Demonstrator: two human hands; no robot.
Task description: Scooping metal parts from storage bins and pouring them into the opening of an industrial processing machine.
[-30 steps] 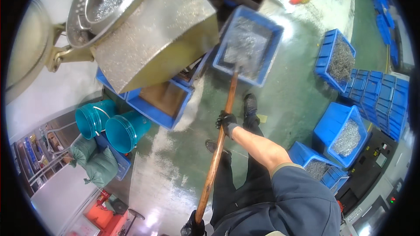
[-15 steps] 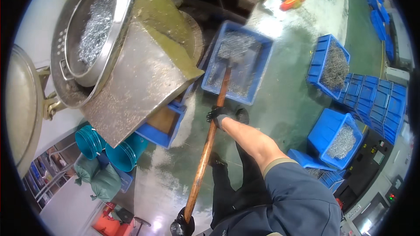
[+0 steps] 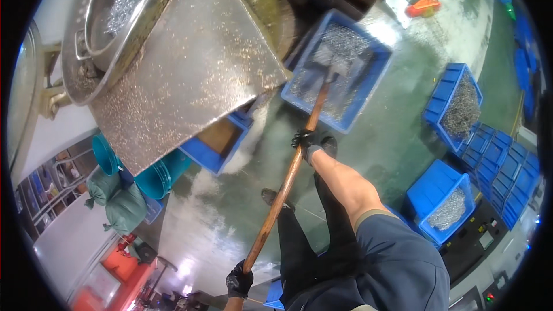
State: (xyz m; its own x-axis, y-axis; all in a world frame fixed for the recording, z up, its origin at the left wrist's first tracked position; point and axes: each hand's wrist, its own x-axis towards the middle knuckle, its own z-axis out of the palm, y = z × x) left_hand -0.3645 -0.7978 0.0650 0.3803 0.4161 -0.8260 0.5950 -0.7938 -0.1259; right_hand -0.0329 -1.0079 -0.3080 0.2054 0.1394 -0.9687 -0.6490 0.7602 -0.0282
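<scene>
Both my hands, in black gloves, grip the long wooden handle of a shovel. My left hand is closed round the handle's near end, low in the view. Farther up the shaft, my right hand is wrapped round it, with the bare forearm stretched out. The shovel's metal blade lies inside a blue plastic bin on the floor. Small shiny metal pieces are heaped at the bin's far end, beyond the blade, and thinly spread nearer me. Blur hides how much the blade carries.
A sloping metal chute with scattered bits joins a round steel bowl holding metal pieces, at left. Below are teal buckets and green sacks. At right stand filled blue bins and stacked crates. An orange broom is beyond.
The whole view has shifted, so the bin and shovel appear higher and farther right, and the chute looms larger. The blade is still in the bin, and both hands keep their grip.
</scene>
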